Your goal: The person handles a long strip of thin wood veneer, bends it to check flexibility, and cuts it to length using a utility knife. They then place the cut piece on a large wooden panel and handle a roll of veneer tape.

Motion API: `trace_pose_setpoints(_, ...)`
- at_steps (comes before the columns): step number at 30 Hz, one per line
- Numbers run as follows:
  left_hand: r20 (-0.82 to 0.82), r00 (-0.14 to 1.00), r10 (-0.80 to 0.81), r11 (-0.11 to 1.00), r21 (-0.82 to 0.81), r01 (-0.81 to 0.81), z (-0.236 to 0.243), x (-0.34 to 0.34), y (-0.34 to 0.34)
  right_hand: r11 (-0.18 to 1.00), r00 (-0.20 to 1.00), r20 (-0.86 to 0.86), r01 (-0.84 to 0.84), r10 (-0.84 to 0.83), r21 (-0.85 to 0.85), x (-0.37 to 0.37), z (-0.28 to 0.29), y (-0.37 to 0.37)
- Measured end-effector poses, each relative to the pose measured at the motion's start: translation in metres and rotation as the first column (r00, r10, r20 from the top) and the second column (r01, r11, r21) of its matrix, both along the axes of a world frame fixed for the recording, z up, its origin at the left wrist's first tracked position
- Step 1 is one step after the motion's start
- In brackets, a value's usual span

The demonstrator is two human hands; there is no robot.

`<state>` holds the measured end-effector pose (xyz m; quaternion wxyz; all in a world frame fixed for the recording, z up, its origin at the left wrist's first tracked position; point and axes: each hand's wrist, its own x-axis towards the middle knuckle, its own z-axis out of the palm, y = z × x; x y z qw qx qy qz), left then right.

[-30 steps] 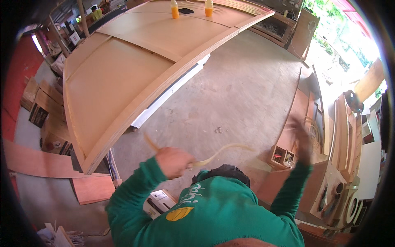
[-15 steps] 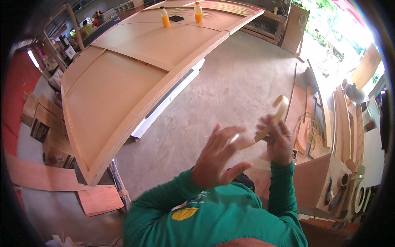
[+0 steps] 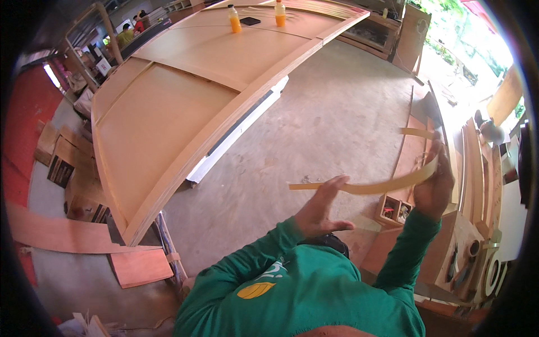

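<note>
Fingers [image 3: 332, 189] of the left hand [image 3: 319, 214] were extended, right of the large tan framed wooden panel [image 3: 174, 106], with the thumb spread well apart and the hand open. Their tips overlapped a long, thin, curved yellowish-tan strip [image 3: 384, 186]; whether they pressed on it could not be told. Farther right of the panel, the right hand [image 3: 439, 182] had its fingers closed on the same strip, which bent round that hand to a short free end. The strip hung in the air to the panel's right, its other end poking past the left hand toward the panel.

Left of the panel lay brown cardboard boxes [image 3: 72, 163]. By its near corner, a long reddish-brown wooden sheet [image 3: 62, 229] overlapped a smaller rectangular wooden sheet [image 3: 140, 271]. Below its right edge ran a long white-and-black beam [image 3: 236, 133]. On its far part stood a dark-capped bottle of orange liquid [image 3: 234, 22], then a flat black rectangular device [image 3: 250, 21], then an orange-capped bottle of orange liquid [image 3: 280, 19]. Right of the panel stretched grey concrete floor [image 3: 337, 106]; well apart from it sat an open compartmented wooden box [image 3: 397, 204] and a cream ring-shaped roll [image 3: 489, 275].
</note>
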<state>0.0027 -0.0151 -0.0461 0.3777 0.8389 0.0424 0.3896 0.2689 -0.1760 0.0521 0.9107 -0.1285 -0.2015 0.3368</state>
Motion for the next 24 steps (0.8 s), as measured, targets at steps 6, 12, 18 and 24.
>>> trace_pose_setpoints(6, -0.124, 0.971, -0.206, 0.951, -0.259, 0.169, -0.016, -0.006, 0.019, 0.956, 0.957, 0.164, 0.262, -0.239, -0.133, 0.026, 0.004, -0.001)
trace_pose_setpoints(12, -0.376, 0.895, -0.239, 0.932, -0.347, 0.103, -0.030, -0.056, 0.038, 0.924, 0.924, 0.132, 0.373, -0.360, -0.090, 0.127, -0.039, -0.093)
trace_pose_setpoints(18, -0.369, 0.917, -0.148, 0.916, -0.401, -0.013, -0.008, -0.029, 0.013, 0.994, 0.954, 0.294, -0.028, 0.057, -0.103, 0.071, -0.075, -0.032)
trace_pose_setpoints(24, -0.093, 0.992, -0.081, 0.891, -0.452, 0.030, 0.001, 0.020, -0.006, 0.785, 0.889, 0.382, 0.042, 0.253, -0.618, -0.109, -0.085, 0.057)
